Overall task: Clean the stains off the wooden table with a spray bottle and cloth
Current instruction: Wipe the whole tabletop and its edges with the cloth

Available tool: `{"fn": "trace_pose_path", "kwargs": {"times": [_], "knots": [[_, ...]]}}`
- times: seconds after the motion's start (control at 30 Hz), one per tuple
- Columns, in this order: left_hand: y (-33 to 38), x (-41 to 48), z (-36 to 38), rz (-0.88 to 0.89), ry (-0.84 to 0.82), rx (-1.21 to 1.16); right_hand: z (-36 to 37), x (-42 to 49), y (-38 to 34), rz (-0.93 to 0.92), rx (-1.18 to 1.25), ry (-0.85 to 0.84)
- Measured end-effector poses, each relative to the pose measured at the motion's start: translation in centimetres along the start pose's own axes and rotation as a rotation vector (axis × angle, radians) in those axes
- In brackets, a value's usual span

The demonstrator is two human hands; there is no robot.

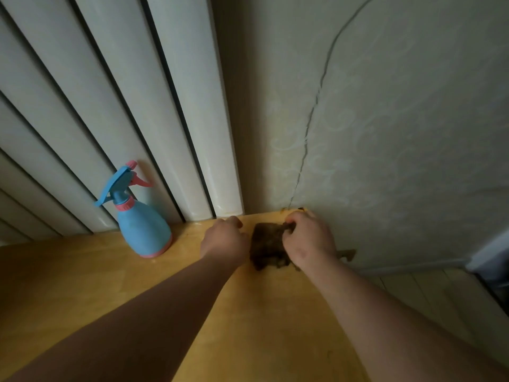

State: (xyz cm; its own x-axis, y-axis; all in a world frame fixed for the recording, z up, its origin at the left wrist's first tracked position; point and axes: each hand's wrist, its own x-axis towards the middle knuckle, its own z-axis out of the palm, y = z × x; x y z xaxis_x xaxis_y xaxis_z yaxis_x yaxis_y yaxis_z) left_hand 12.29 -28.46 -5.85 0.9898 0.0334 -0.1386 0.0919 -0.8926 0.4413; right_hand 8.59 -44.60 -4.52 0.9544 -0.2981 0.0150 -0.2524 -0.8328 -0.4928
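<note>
- Gripping cloth (268,245) with right hand (308,238) at bench (261,312) corner.
- Curling left hand (224,239) beside cloth; cannot tell whether holding.
- Could topple nearby bottle (143,230) by sweeping left.

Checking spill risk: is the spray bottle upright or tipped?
Upright. The spray bottle stands on its pink base on the table, with its trigger head on top.

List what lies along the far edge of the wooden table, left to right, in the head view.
spray bottle → left hand → cloth → right hand, which grips the cloth's right side.
</note>
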Motion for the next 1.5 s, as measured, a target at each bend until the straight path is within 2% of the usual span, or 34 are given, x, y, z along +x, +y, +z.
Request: {"fn": "trace_pose_path", "kwargs": {"times": [0.1, 0.17, 0.3, 0.4, 0.5, 0.77, 0.9, 1.07, 1.17, 1.23, 1.3, 1.33, 1.4, 1.5], "knots": [[-1.6, -0.2, 0.1, 0.107, -0.062, 0.129, 2.6, -0.7, -1.3, -0.111, -0.082, -0.298], [-1.7, -0.5, 0.4, 0.232, -0.097, 0.191, 4.2, -0.5, -1.6, -0.128, -0.163, -0.346], [-0.5, 0.0, 1.9, 0.360, -0.069, 0.309, 5.7, 0.7, -1.0, -0.103, -0.234, -0.251], [0.9, 1.1, 2.7, 0.346, -0.078, 0.248, 5.6, 1.5, -0.4, -0.066, -0.240, -0.229], [2.3, 1.8, 3.6, 0.411, -0.057, 0.256, 5.5, 2.4, 0.4, -0.057, -0.269, -0.216], [2.5, 2.3, 3.4, 0.305, 0.043, 0.206, 5.4, 6.8, 1.8, -0.098, -0.296, -0.236], [2.1, 2.4, 2.8, 0.243, -0.020, 0.175, 5.6, 9.2, 1.2, -0.036, -0.318, -0.189], [1.4, 2.9, 2.2, 0.275, -0.118, 0.246, 5.6, 11.6, 1.1, 0.234, 0.014, -0.099], [1.4, 3.0, 1.7, 0.286, -0.126, 0.298, 5.0, 11.1, 1.2, 0.347, 0.246, 0.096], [1.5, 3.2, 1.5, 0.296, -0.115, 0.312, 4.8, 10.6, 0.9, 0.251, 0.308, 0.214], [1.8, 3.5, 1.2, 0.294, -0.114, 0.317, 5.1, 10.4, 0.5, 0.056, 0.377, 0.116], [1.9, 3.6, 1.1, 0.289, -0.114, 0.316, 5.3, 10.3, 0.3, -0.034, 0.331, -0.002], [1.8, 3.7, 1.2, 0.257, -0.081, 0.314, 5.7, 10.1, 0.0, -0.172, 0.066, -0.201], [1.2, 3.5, 1.7, 0.181, 0.016, 0.322, 6.1, 9.9, -0.6, -0.222, -0.162, -0.233]]}}
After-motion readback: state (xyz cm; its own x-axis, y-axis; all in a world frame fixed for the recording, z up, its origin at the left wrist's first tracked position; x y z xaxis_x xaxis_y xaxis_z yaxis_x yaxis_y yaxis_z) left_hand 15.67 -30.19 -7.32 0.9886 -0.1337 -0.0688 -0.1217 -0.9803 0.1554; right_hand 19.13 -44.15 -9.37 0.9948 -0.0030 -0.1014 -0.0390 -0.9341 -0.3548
